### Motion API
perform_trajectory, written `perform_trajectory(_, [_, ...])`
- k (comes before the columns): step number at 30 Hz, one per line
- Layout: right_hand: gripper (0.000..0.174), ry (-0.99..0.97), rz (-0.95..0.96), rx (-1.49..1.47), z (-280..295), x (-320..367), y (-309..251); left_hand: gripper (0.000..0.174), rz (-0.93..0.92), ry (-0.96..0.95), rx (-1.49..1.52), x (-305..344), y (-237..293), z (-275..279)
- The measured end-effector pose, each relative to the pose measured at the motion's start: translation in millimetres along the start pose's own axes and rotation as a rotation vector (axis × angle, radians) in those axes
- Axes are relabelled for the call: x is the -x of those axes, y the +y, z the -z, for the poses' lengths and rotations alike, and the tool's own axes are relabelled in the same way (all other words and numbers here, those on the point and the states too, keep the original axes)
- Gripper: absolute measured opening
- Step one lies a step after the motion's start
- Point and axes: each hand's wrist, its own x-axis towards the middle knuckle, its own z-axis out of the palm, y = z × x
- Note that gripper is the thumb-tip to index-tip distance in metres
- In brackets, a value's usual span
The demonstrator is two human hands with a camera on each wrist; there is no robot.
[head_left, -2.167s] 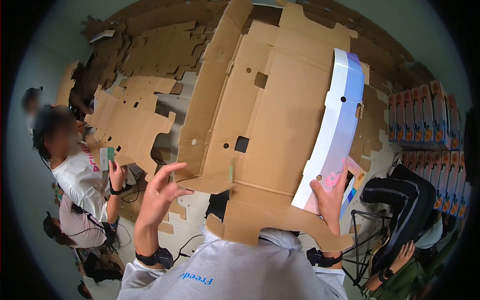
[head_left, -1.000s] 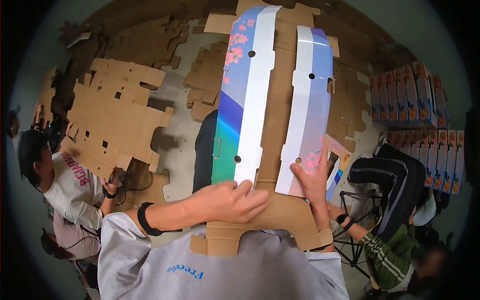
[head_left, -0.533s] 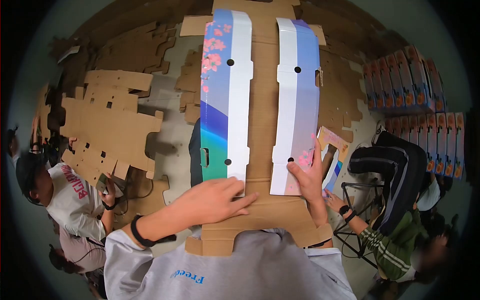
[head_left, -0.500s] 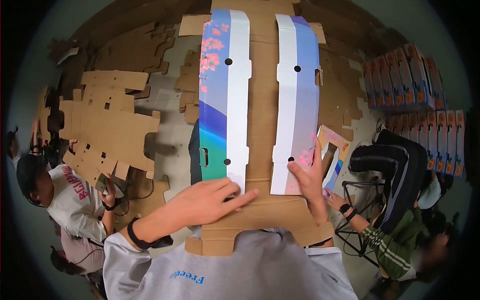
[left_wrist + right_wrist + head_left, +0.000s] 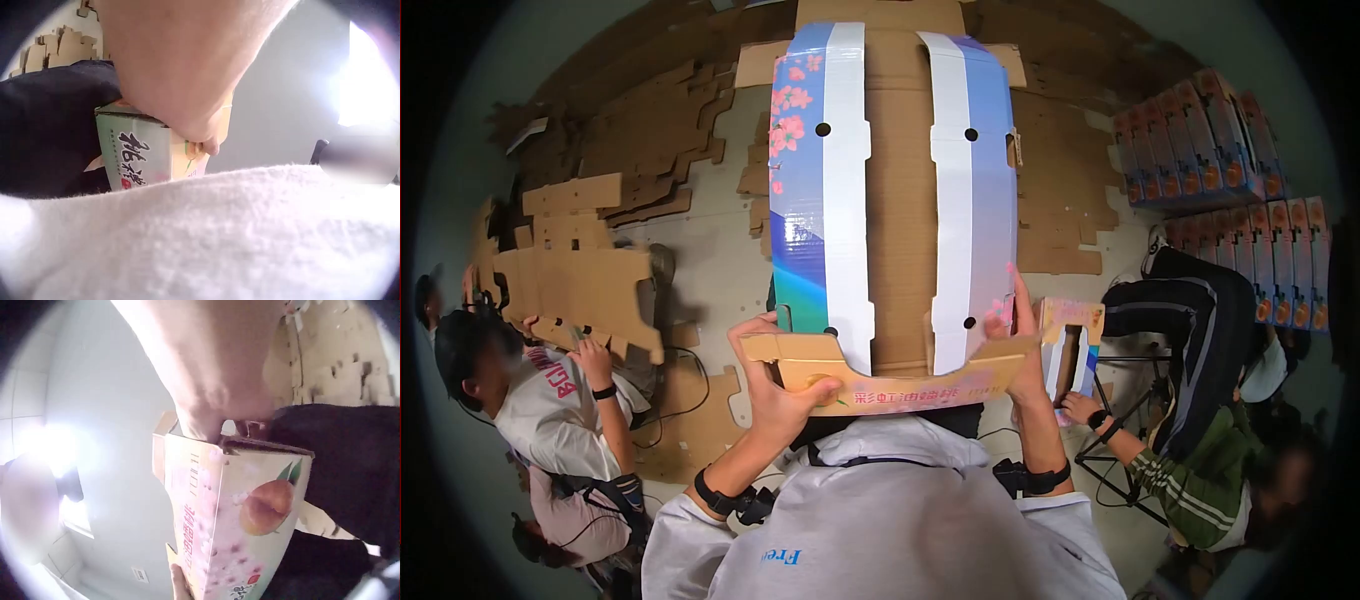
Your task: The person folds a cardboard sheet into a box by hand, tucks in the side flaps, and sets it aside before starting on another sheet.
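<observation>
A printed cardboard fruit box (image 5: 900,190) lies lengthwise in front of me, bare brown inside. Its two long side walls stand folded, with white inner flaps turned inward. At the near end, the front panel (image 5: 910,392) stands up, showing pink lettering and a cut-out top edge. My left hand (image 5: 785,390) grips the near left corner, thumb pressed on the front panel's outer face. At the near right corner my right hand (image 5: 1028,365) holds the side wall and panel end. In the right wrist view the box (image 5: 262,506) shows a printed peach, with the right hand's fingers partly hidden at its corner.
Stacked finished boxes (image 5: 1200,150) stand at the right. Flat cardboard blanks (image 5: 620,130) cover the floor at back left. A person at left holds a brown blank (image 5: 580,285); another at right has a hand by a smaller printed carton (image 5: 1070,345).
The left side wall has come up and folded in. The near brown flap has been turned up into the lettered front panel. My left hand has shifted from the flap to the left corner.
</observation>
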Motion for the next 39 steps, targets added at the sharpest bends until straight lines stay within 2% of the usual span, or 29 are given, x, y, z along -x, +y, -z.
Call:
perform_trajectory(1, [0.063, -0.014, 0.018, -0.054, 3, 6, 10, 0.085, 0.15, 0.051, 0.163, 3, 6, -7])
perform_trajectory(2, [0.061, 0.05, -0.042, -0.168, 8, 9, 12, 0.087, 0.297, 0.101, 0.325, 3, 10, -12])
perform_trajectory(3, [0.06, 0.109, -0.101, -0.28, 14, 12, 12, 0.097, 0.341, 0.06, 0.281, 8, 7, -10])
perform_trajectory(4, [0.061, 0.169, -0.158, -0.398, 17, 15, 12, 0.1, 0.265, 0.019, 0.162, 7, 10, -8])
perform_trajectory(5, [0.067, 0.258, -0.181, -0.334, 18, 24, 4, 0.103, 0.189, -0.023, 0.037, 7, 17, -6])
perform_trajectory(7, [0.068, 0.329, -0.077, -0.182, 13, 36, -12, 0.116, 0.077, -0.113, -0.189, 7, 26, -4])
perform_trajectory(11, [0.072, 0.334, 0.186, 0.317, -4, 47, -28, 0.104, -0.049, -0.165, -0.212, 14, 20, -1])
perform_trajectory(13, [0.071, 0.355, 0.271, 0.401, -7, 49, -27, 0.093, -0.161, -0.133, -0.252, 13, 21, 0])
perform_trajectory(14, [0.071, 0.361, 0.316, 0.44, -9, 48, -26, 0.088, -0.158, -0.136, -0.267, 12, 23, 2])
perform_trajectory(16, [0.068, 0.353, 0.317, 0.412, -11, 47, -26, 0.08, -0.161, -0.134, -0.299, 12, 27, 4])
perform_trajectory(19, [0.062, 0.341, 0.294, 0.374, -13, 45, -24, 0.075, -0.021, -0.075, -0.114, 15, 32, 2])
perform_trajectory(22, [0.056, 0.314, 0.253, 0.331, -12, 39, -28, 0.07, 0.052, -0.075, -0.095, 8, 33, 7])
perform_trajectory(26, [0.044, 0.234, 0.209, 0.295, -8, 29, -35, 0.06, 0.075, -0.101, 0.103, -12, 32, 5])
perform_trajectory(29, [0.037, 0.23, 0.017, 0.081, -16, 21, -27, 0.053, 0.141, -0.122, 0.195, -18, 24, 6])
perform_trajectory(32, [0.038, 0.219, 0.048, 0.149, -17, 18, -24, 0.049, 0.182, -0.122, 0.183, -20, 19, 4])
perform_trajectory(34, [0.041, 0.229, 0.089, 0.059, -24, 19, -22, 0.048, 0.216, -0.122, 0.179, -20, 26, 6])
perform_trajectory(35, [0.042, 0.232, 0.111, 0.01, -29, 18, -20, 0.05, 0.176, -0.132, 0.184, -20, 20, 8])
perform_trajectory(39, [0.051, 0.146, 0.018, 0.044, -26, 24, -7, 0.051, 0.121, -0.14, 0.26, -13, 8, 8])
